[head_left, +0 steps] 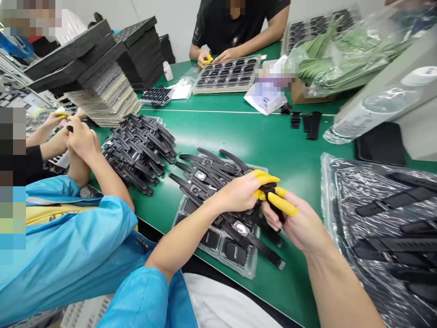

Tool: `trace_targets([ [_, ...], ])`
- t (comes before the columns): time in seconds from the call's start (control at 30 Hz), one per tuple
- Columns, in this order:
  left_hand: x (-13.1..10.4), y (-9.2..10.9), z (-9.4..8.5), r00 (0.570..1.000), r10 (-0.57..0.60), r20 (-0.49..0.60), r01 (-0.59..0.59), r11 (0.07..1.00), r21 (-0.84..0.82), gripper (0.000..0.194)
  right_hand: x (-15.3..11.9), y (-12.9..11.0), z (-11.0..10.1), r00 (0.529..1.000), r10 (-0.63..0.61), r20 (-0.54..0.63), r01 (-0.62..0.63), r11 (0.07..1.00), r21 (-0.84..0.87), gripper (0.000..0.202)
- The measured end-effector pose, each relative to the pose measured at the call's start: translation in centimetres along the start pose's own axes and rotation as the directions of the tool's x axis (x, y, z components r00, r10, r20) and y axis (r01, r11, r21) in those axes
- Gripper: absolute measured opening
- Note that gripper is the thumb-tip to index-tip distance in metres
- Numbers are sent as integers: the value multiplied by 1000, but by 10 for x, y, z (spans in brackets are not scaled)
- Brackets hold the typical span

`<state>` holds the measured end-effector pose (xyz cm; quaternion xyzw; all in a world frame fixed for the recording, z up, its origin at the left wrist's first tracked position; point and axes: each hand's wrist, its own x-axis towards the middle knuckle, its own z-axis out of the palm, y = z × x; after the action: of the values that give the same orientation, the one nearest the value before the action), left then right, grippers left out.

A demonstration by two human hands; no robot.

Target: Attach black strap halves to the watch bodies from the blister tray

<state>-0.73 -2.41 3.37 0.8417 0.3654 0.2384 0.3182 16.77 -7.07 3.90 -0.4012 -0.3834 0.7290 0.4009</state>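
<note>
My left hand [241, 189] and my right hand [302, 221], with yellow covers on several fingertips, are closed together round a black watch [269, 190]. Fingers cover much of it, and its dark strap hangs below. Under my left hand and forearm lies a pile of black smartwatches [205, 175] with straps attached, some showing their round-sensor backs. The pile rests on a clear plastic tray [251, 269] with square black pieces in its pockets. To the right of my right hand is a clear plastic bag [329, 182] with black watch straps [392, 202] on it.
A second watch pile [139, 150] lies left, beside a co-worker's hands [83, 136]. Stacked black trays [136, 50] stand behind. Across the green table [218, 125], another person works at a tray [227, 75]. A plastic bottle [372, 111] and black phone [380, 143] are at right.
</note>
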Motion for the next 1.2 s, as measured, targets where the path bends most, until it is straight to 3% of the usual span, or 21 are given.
trace_targets([
  [0.17, -1, 6, -5, 999, 17, 50, -17, 1000, 13, 63, -2, -3, -2, 999, 39, -28, -37, 998, 57, 42],
  [0.4, 0, 5, 0, 1000, -18, -5, 17, 1000, -25, 64, -2, -10, 3, 998, 33, -60, -24, 990, 142, 38],
  [0.57, 0, 7, 5, 999, -10, -48, 10, 1000, -14, 56, 0, -12, 1, 998, 29, -64, -16, 983, 184, 45],
  [0.7, 0, 9, 2, 1000, -10, -5, 10, 1000, -4, 47, 2, -8, -6, 997, 47, -54, -35, 979, 202, 52],
  [0.8, 0, 9, 0, 1000, -10, 1, 10, 1000, 15, 46, 4, -6, -10, 997, 63, -37, -55, 978, 203, 51],
  [1.03, 0, 9, -1, 999, -2, 50, -9, 973, 231, 40, 5, -5, -15, 991, 132, -22, -127, 980, 155, 55],
  [1.2, 1, 5, -3, 998, 27, 59, -34, 992, 118, 39, 5, 0, -14, 996, 77, -45, -73, 994, 86, 51],
])
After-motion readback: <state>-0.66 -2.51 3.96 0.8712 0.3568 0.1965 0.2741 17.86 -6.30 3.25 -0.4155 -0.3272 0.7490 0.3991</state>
